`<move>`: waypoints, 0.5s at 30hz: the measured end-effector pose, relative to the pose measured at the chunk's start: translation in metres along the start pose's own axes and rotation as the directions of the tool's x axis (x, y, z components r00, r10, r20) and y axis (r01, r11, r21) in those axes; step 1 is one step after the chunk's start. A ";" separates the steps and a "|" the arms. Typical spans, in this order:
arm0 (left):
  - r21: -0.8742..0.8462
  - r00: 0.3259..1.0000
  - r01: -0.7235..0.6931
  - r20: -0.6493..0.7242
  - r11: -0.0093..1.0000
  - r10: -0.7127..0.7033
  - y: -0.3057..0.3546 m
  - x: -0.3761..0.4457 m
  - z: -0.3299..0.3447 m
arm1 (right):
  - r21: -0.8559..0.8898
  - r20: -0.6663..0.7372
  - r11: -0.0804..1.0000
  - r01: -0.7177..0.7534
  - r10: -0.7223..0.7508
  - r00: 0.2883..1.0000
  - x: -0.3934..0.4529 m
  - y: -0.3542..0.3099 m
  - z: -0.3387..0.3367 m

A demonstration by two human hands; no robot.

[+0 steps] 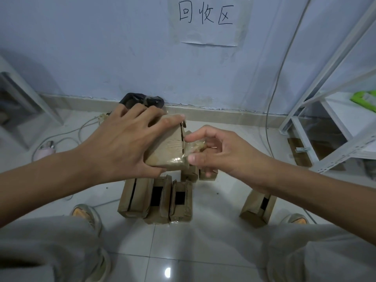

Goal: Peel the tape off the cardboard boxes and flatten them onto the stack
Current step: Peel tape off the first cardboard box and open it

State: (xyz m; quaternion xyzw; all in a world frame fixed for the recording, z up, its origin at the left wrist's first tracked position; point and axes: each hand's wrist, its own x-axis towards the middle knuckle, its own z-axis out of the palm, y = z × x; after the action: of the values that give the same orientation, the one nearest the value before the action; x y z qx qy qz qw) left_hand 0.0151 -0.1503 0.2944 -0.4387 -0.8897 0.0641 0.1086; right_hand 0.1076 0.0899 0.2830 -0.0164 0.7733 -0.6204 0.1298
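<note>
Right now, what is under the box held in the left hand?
Under the held box, small cardboard boxes stand on the tiled floor. The box and the left hand cover whatever lies farther back, besides a black bag behind.

We see a storeroom's recycling corner: handwritten wall sign [209, 19] at 12 o'clock, white metal shelving [333, 110] at 3 o'clock, tiled floor [203, 251].

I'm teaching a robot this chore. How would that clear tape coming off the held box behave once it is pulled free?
The tape looks thin and crumpled, so it is probably floppy and very light. It bunches against the right hand, so it may cling to fingers. The box, gripped by the left hand, seems stiff enough to pull against.
</note>
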 end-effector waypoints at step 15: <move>-0.237 0.988 0.145 0.087 0.961 -0.127 -0.003 -0.001 0.004 | -0.141 -0.059 0.945 0.296 -0.307 0.950 0.002 0.022 0.005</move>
State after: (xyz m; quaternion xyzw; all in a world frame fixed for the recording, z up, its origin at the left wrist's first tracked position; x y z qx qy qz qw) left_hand 0.0124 -0.1528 0.2907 -0.3838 -0.9223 -0.0374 0.0264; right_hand 0.1096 0.0898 0.2601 -0.1180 0.8052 -0.5812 0.0006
